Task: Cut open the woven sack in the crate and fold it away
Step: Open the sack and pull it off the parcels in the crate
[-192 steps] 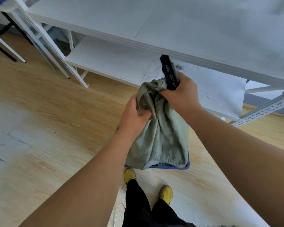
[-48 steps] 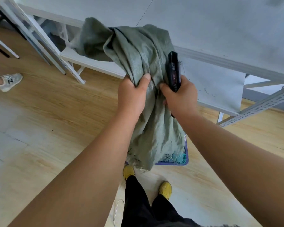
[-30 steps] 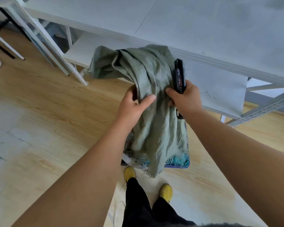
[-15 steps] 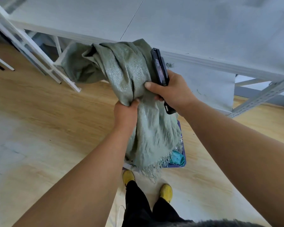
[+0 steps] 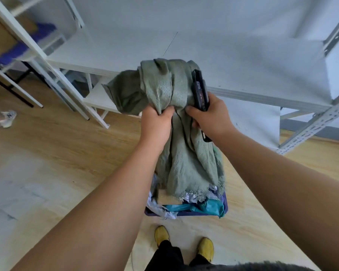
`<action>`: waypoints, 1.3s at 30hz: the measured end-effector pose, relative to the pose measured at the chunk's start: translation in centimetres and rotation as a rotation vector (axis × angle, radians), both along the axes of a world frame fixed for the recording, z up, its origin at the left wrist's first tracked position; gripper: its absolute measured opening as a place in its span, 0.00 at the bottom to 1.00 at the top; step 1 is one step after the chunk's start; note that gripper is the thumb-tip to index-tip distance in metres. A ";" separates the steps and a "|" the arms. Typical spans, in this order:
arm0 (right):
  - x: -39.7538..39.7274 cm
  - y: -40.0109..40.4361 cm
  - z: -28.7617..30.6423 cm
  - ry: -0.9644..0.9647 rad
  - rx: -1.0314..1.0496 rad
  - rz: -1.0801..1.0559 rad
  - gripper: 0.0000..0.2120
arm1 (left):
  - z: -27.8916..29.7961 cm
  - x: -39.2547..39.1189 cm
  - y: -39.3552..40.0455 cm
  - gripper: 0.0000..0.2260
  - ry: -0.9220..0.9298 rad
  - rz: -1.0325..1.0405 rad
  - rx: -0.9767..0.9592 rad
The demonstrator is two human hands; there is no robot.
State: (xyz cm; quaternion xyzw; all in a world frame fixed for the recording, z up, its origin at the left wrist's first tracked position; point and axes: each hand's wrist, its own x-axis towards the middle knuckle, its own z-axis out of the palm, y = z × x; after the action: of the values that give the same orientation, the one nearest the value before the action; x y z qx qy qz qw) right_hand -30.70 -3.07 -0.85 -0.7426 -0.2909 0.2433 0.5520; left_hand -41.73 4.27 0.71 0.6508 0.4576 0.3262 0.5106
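Observation:
A grey-green woven sack (image 5: 186,153) hangs bunched between both hands, its frayed lower edge dangling over the blue crate (image 5: 224,201) on the floor. My left hand (image 5: 157,122) is clenched on a gathered fold of the sack. My right hand (image 5: 209,114) grips a black utility knife (image 5: 200,90) upright and also pinches the sack beside it. The sack's upper part flops over to the left above my hands. Teal and white material fills the crate.
A white metal shelving unit (image 5: 243,79) stands right behind the sack, its lower shelf (image 5: 98,96) near the floor. Another person's sneaker (image 5: 2,120) is at the left edge. My yellow shoes (image 5: 184,243) stand just in front of the crate on the wooden floor.
Both hands have kept gathering the sack upward, so its lower edge now hangs higher and shows more of the crate's contents. The view has tilted up toward the shelves.

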 end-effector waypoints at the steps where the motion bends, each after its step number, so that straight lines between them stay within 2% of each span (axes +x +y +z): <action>1: 0.0 0.0 0.5 -0.006 0.009 0.001 0.07 | 0.4 0.0 -0.1 0.07 -0.002 -0.005 0.030; 5: -0.1 0.0 2.4 -0.025 0.094 -0.023 0.11 | 1.7 -0.1 0.1 0.06 -0.007 0.000 0.093; 11: -0.5 -0.4 2.3 0.021 0.003 -0.014 0.09 | 0.0 -1.4 0.4 0.11 0.081 -0.058 0.095; 14: -1.1 0.0 2.6 0.040 0.052 -0.041 0.09 | -1.7 -2.6 0.5 0.20 0.048 -0.089 0.099; 17: -2.1 0.3 2.9 0.105 0.015 -0.022 0.08 | -3.7 -3.7 -0.6 0.29 0.012 -0.187 -0.053; 20: -3.7 1.0 3.3 0.122 -0.004 0.099 0.08 | -5.7 -3.8 -2.3 0.23 -0.016 -0.210 -0.167; 23: -4.5 1.3 2.9 0.141 0.003 0.132 0.08 | -6.0 -3.1 -2.5 0.16 -0.034 0.008 -0.217; 26: -4.3 0.5 1.1 0.045 -0.016 -0.009 0.14 | -6.1 -2.7 -1.0 0.17 0.008 0.069 -0.298; 29: -4.0 -1.5 -1.6 0.007 -0.135 -0.152 0.21 | -6.0 -2.9 0.2 0.19 0.029 0.107 -0.358; 33: -5.9 -2.4 -4.8 0.020 -0.389 0.021 0.21 | -5.6 -2.4 0.7 0.22 0.026 0.103 -0.502; 39: -5.7 0.1 -4.1 0.011 -0.140 -0.153 0.14 | -3.2 -1.9 1.4 0.16 -0.124 0.005 -0.354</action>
State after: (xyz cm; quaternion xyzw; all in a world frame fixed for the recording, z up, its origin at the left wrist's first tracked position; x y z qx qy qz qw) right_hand -36.37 -2.99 -4.91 -0.7980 -0.2128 0.2242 0.5174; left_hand -43.66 5.72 -2.48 0.5283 0.4769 0.2813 0.6436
